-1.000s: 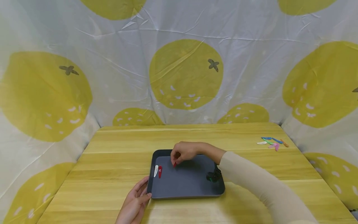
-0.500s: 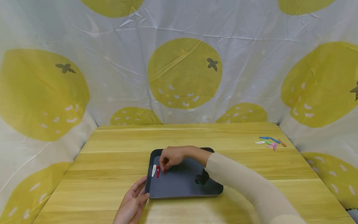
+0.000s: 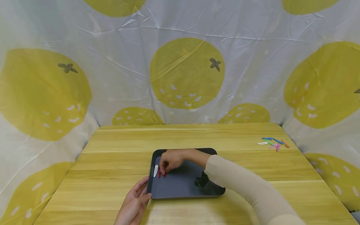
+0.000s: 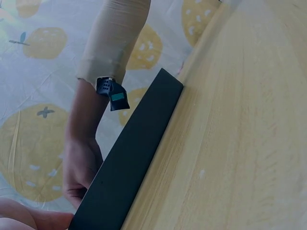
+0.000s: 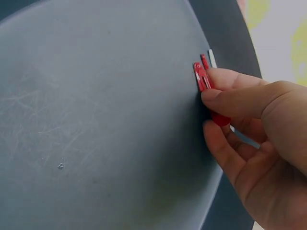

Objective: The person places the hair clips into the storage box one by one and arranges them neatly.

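Note:
A dark grey tray (image 3: 182, 189) lies on the wooden table. My left hand (image 3: 134, 198) holds its front left corner, with the thumb on the rim and the fingers along the outer side. Inside the tray, near its left wall, my right hand (image 3: 172, 158) pinches a red snap hair clip (image 5: 199, 74) between thumb and fingers, low over the tray floor. Beside that clip lie a second red hair clip (image 5: 205, 61), partly covered by the fingers, and a white hair clip (image 3: 156, 171) closest to the wall. The clips stand roughly parallel.
At the table's back right lies a loose group of hair clips: blue (image 3: 277, 141), green (image 3: 268, 142), white (image 3: 262, 143), pink (image 3: 277, 147) and orange (image 3: 285, 143). A patterned curtain (image 3: 126, 78) surrounds the table. A black wrist camera (image 3: 201, 180) hangs over the tray.
My right hand has carried the red hair clip leftward across the tray and down beside the other red clip. The left hand keeps its place at the tray's corner.

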`<state>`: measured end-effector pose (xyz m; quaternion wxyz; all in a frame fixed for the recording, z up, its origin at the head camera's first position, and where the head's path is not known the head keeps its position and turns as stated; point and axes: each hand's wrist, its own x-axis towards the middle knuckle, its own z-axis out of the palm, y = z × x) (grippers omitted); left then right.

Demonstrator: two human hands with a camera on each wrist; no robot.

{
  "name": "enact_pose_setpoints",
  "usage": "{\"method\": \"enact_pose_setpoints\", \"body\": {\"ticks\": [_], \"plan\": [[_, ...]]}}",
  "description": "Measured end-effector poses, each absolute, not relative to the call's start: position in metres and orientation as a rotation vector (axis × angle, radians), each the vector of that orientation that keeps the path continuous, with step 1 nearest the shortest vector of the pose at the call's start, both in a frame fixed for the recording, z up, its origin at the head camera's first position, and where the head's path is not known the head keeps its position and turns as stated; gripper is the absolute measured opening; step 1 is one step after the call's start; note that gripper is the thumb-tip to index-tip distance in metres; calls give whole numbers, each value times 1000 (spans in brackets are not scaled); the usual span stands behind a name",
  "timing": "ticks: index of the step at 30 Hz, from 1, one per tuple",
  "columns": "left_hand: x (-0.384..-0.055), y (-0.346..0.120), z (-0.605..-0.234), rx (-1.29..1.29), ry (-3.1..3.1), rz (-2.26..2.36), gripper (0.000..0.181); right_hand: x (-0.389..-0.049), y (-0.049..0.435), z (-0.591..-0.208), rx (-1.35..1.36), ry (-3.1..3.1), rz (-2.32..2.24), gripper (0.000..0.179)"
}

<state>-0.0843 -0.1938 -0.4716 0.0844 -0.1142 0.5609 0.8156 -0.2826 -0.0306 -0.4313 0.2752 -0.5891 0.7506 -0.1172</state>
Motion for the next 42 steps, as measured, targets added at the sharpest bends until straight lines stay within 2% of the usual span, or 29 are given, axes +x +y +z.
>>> {"method": "enact_pose_setpoints", "body": {"ticks": [22,42], "plan": [[-84,-194,-472,-345,1681,2427,75,-278,-35,-439,-1631,2107,-427,8],[-84,-195,-473,-348,1672,2445,73,-287,-22,-443,-1623,2191,-443,24]]}}
